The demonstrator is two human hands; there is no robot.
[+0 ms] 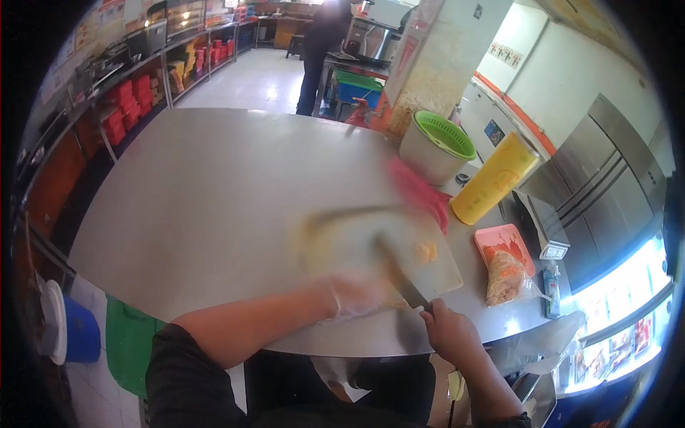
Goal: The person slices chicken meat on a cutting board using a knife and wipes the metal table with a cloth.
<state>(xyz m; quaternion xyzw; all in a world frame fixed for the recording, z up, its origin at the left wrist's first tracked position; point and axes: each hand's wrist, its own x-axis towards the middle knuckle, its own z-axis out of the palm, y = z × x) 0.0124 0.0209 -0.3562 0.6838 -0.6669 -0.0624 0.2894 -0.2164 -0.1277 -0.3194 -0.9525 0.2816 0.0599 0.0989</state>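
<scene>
My right hand (454, 331) is closed round the handle of a knife (408, 287), whose blade slants up and left over a pale cutting board (446, 267). A clear plastic glove covers my left hand (357, 294), which is at the board's near edge, left of the blade. Motion smears its fingers, so their shape is lost. On the board's right part lies a small orange-yellow piece of food (427, 251). The far left of the board is blurred, with a dark streak along its far edge.
Right of the board are a pink tray (505, 241), a plastic bag of food (505, 279), a yellow cylinder (494, 178) and a scale (546, 228). A pink cloth (417, 189) lies beside a tub with a green strainer (442, 135). A person (322, 53) stands beyond the steel table (185, 207).
</scene>
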